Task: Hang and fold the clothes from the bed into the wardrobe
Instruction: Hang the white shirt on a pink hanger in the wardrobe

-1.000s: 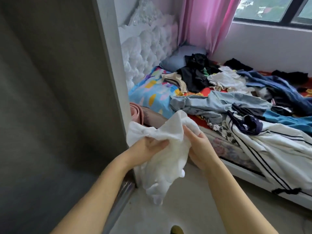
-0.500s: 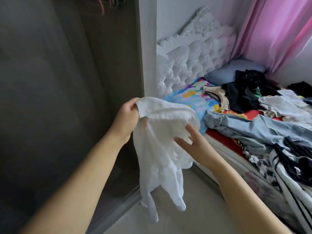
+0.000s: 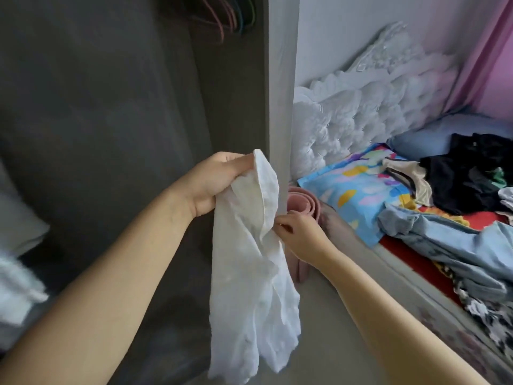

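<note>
The white garment (image 3: 249, 276), half a second ago spread wide between the two hands, now hangs as a long narrow drape in front of the wardrobe's grey side panel (image 3: 281, 87). The left hand (image 3: 215, 187) has stayed at its top corner, fingers curled and clamped around the bunched upper edge, while the right hand (image 3: 298, 237) — earlier flat and open against the cloth — has dropped lower and now pinches the right edge of the fabric between thumb and fingertips about a third of the way down. The view has also swung left, so more of the wardrobe (image 3: 116, 112) interior shows: a dark open compartment, with a blurred pale shape low at its left edge that cannot be made out, and a cluster of coloured hangers (image 3: 226, 16) on the rail up top, none carrying clothing as far as can be seen. Just behind the garment a rolled pink mat (image 3: 301, 207) stands beside the panel. Beyond it the bed (image 3: 410, 262) holds the rest of the laundry — a light blue denim piece (image 3: 444, 240) nearest, a patterned blue pillow (image 3: 358, 190), then a heap of black clothes (image 3: 469, 173) near the white tufted headboard (image 3: 361, 118).
</note>
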Demonstrator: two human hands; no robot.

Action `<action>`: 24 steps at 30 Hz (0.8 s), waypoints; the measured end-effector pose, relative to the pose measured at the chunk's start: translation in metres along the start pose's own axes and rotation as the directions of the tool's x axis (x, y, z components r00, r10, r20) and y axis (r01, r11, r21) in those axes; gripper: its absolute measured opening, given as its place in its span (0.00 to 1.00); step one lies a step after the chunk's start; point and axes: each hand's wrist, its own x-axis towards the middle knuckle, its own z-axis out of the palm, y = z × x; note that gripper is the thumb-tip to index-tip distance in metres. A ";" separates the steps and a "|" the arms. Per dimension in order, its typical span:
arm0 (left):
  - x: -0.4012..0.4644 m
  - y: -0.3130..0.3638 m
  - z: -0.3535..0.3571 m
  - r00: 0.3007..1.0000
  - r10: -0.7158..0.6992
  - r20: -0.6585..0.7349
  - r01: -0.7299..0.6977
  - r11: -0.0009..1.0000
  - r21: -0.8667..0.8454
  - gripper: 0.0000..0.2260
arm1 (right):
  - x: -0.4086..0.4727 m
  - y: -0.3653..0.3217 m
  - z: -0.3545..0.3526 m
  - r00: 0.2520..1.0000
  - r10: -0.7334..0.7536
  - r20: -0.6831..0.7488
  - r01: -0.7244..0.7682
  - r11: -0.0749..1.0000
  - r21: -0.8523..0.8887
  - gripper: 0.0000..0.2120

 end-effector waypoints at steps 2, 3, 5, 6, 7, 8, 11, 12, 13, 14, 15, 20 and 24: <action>-0.004 -0.002 -0.013 0.999 0.003 -0.031 -0.005 0.998 -0.056 0.15 | 0.008 -0.004 -0.012 0.986 0.141 -0.088 -0.130 0.984 0.121 0.11; -0.006 -0.003 -0.017 0.999 0.012 -0.042 -0.015 0.997 -0.074 0.15 | 0.011 -0.010 -0.018 0.968 0.251 -0.028 -0.231 0.923 0.307 0.11; -0.009 -0.006 -0.016 0.998 0.045 -0.047 -0.048 0.996 -0.069 0.15 | 0.017 -0.030 -0.029 0.872 0.363 0.330 -0.490 0.622 0.610 0.16; -0.009 -0.009 -0.013 0.997 0.064 -0.048 -0.067 0.996 -0.053 0.14 | 0.017 -0.042 -0.032 0.818 0.299 0.491 -0.572 0.502 0.649 0.21; -0.009 -0.011 -0.006 0.995 0.086 -0.042 -0.088 0.995 -0.038 0.14 | 0.017 -0.049 -0.033 0.789 0.206 0.578 -0.603 0.436 0.668 0.26; -0.010 -0.016 0.001 0.993 0.116 -0.022 -0.116 0.993 -0.015 0.14 | 0.017 -0.057 -0.035 0.789 0.114 0.604 -0.595 0.391 0.702 0.29; -0.018 -0.035 0.024 0.969 0.218 0.112 -0.235 0.956 0.175 0.12 | 0.021 -0.073 -0.043 0.844 0.033 0.535 -0.520 0.293 0.802 0.29; -0.022 -0.043 0.029 0.958 0.230 0.172 -0.268 0.932 0.245 0.11 | 0.024 -0.070 -0.047 0.878 0.038 0.477 -0.458 0.355 0.815 0.22; -0.025 -0.048 0.031 0.941 0.233 0.246 -0.301 0.909 0.288 0.10 | 0.028 -0.071 -0.050 0.897 0.027 0.441 -0.409 0.427 0.806 0.14; -0.030 -0.051 0.030 0.919 0.231 0.320 -0.327 0.900 0.289 0.11 | 0.031 -0.070 -0.054 0.906 -0.008 0.423 -0.367 0.482 0.796 0.10; -0.033 -0.049 0.026 0.899 0.251 0.360 -0.342 0.914 0.217 0.11 | 0.034 -0.070 -0.059 0.905 -0.042 0.424 -0.353 0.484 0.801 0.10; -0.015 -0.032 -0.017 0.895 0.441 -0.062 -0.439 0.898 0.036 0.08 | 0.034 -0.080 -0.102 0.894 -0.243 0.376 -0.176 0.582 0.794 0.18; -0.009 -0.041 -0.003 0.915 0.215 0.342 -0.298 0.931 0.210 0.15 | 0.037 -0.101 -0.126 0.869 -0.316 0.381 -0.089 0.657 0.749 0.19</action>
